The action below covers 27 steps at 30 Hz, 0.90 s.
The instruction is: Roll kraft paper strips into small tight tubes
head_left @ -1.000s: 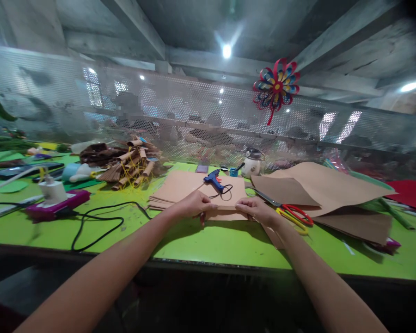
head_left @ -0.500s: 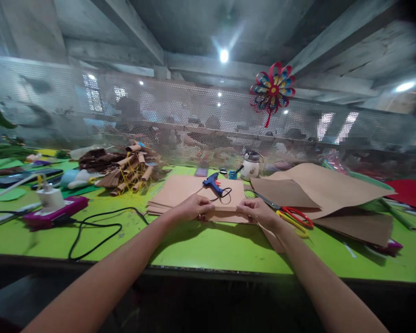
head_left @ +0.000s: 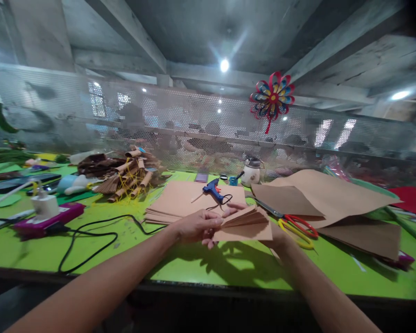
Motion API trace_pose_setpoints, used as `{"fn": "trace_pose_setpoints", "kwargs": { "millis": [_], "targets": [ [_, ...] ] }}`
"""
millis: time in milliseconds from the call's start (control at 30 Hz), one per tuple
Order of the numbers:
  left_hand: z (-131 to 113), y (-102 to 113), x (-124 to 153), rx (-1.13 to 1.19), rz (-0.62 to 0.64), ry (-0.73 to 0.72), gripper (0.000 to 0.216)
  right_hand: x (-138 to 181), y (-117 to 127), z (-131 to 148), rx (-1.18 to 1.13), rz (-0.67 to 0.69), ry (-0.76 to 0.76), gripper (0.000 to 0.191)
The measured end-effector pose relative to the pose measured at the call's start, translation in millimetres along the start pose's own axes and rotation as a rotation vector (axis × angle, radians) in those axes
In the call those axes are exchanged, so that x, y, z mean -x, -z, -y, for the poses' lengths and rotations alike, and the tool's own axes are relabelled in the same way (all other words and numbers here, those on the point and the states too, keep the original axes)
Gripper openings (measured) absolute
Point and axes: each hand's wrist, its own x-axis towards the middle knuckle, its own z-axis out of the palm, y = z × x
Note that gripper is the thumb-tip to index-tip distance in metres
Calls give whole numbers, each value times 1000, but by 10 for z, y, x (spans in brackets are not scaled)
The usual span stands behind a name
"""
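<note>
My left hand (head_left: 201, 226) pinches the left end of a pleated sheet of brown kraft paper (head_left: 247, 226), raised just over the table's front part. The folds bunch together at my left fingers and fan apart towards the right. Behind the paper is my right hand (head_left: 236, 209), which supports it from the far side; its fingertips show above the folds and its palm is hidden. Beyond both hands, a blue glue gun (head_left: 213, 188) lies on a stack of brown paper sheets (head_left: 173, 196).
Scissors (head_left: 294, 226) with red and yellow handles lie right of my hands, beside large brown sheets (head_left: 329, 194). Leftward are a purple power strip (head_left: 48, 219), a black cable (head_left: 114, 231) and tied paper rolls (head_left: 133, 173). A white jar (head_left: 251, 172) stands at the back.
The paper strip, earlier held flat at both ends near the stack, is now lifted and bunched into pleats. My right hand has moved behind it.
</note>
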Motion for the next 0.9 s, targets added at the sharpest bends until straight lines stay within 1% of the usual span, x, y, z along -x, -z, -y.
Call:
{"fn": "trace_pose_setpoints", "kwargs": {
  "millis": [33, 67, 167, 267, 367, 433, 500, 567, 600, 633, 700, 733, 767, 833, 900],
  "targets": [
    [19, -21, -6, 32, 29, 19, 33, 4, -22, 13, 26, 48, 12, 56],
    [36, -40, -12, 53, 54, 40, 32, 5, -41, 29, 52, 68, 22, 53],
    [73, -92, -33, 71, 148, 99, 35, 0, -82, 75, 109, 86, 21, 36],
    [87, -145, -50, 71, 240, 114, 40, 2, -106, 58, 53, 48, 27, 24],
    [76, -159, -63, 15, 266, 109, 37, 11, -90, -17, -23, -66, 19, 20],
    [61, -116, -77, -56, 199, 89, 33, 14, -54, -52, -31, -142, 8, 20],
    [42, -25, -99, -154, 45, 51, 31, 11, -13, -56, 7, -145, -25, 19],
    [19, 89, -120, -299, -167, 25, 28, 3, 21, -37, 133, -66, -101, 19],
    [6, 143, -128, -370, -278, 36, 26, -3, 34, -29, 228, -18, -141, 19],
    [-7, 189, -134, -412, -410, 17, 26, -11, 45, -25, 329, 33, -174, 20],
    [-36, 239, -135, -565, -567, -78, 28, -27, 62, -45, 501, 97, -195, 22],
    [-49, 240, -131, -641, -608, -110, 30, -34, 68, -69, 560, 127, -195, 23],
    [-60, 225, -125, -700, -604, -126, 34, -40, 74, -99, 605, 156, -190, 23],
    [-73, 156, -111, -818, -520, -159, 38, -48, 77, -167, 667, 204, -172, 23],
    [-72, 62, -95, -959, -392, -195, 35, -52, 67, -224, 712, 218, -138, 25]
  ]
}}
